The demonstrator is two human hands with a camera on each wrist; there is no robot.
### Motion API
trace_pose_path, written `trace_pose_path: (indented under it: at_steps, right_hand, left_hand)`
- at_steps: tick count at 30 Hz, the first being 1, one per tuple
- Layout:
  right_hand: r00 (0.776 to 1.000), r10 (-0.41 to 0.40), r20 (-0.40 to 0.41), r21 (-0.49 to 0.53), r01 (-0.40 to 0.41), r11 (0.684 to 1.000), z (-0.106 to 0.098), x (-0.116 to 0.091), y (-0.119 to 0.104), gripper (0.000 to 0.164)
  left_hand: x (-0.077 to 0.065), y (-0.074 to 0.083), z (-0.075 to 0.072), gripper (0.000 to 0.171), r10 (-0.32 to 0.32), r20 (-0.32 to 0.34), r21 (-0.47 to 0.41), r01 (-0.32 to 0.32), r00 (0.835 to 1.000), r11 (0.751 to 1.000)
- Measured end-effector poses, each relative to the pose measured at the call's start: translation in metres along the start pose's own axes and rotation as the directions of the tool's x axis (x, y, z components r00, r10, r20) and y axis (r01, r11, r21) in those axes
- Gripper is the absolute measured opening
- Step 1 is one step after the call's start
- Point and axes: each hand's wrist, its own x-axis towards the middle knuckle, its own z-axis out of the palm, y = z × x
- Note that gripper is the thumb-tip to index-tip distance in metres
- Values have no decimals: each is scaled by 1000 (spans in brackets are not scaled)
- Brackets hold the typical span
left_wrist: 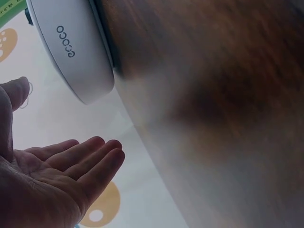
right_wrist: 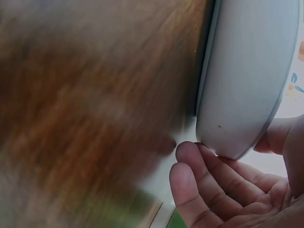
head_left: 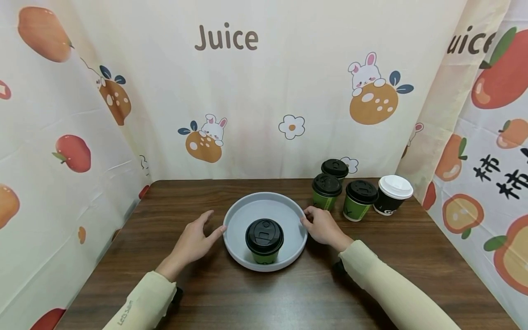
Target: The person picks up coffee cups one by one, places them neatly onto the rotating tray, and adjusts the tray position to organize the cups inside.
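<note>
A round grey tray (head_left: 241, 217) lies on the wooden table, with "ecoco" printed on its outer wall (left_wrist: 71, 52) in the left wrist view. On it, near the front, stands a green paper cup (head_left: 265, 258) with a black lid. My right hand (head_left: 323, 227) grips the tray's right rim, thumb over the edge and fingers (right_wrist: 228, 178) against the outer wall. To the left, my left hand (head_left: 191, 243) has its fingers spread out straight, away from the tray wall. Its thumb points at the left rim, the tip close beside it.
Several lidded cups stand at the back right: green cups (head_left: 356, 208) with black lids and a black cup (head_left: 387, 205) with a white lid. One green cup (head_left: 323, 201) is just behind my right hand. A printed curtain (head_left: 255, 91) borders the table (head_left: 189, 197).
</note>
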Motion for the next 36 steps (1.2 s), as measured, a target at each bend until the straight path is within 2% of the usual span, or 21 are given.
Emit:
trace_pose_path:
  at_steps: [8, 14, 25, 36]
  right_hand:
    - [1000, -5, -9, -5, 5, 1000, 0, -4, -2, 23]
    - [1000, -4, -13, -9, 4, 1000, 0, -5, -2, 21]
    - [1000, -4, -18, -22, 4, 1000, 1, -9, -1, 18]
    - [999, -6, -54, -51, 3, 999, 1, -15, -3, 13]
  left_hand:
    - [3, 0, 2, 82, -2, 26, 9, 1, 1000, 1000]
    - [5, -1, 3, 82, 9, 22, 16, -9, 1000, 1000]
    - [8, -2, 5, 79, -8, 28, 1, 8, 1000, 1000]
    - [10, -2, 6, 77, -2, 23, -15, 2, 1000, 1000]
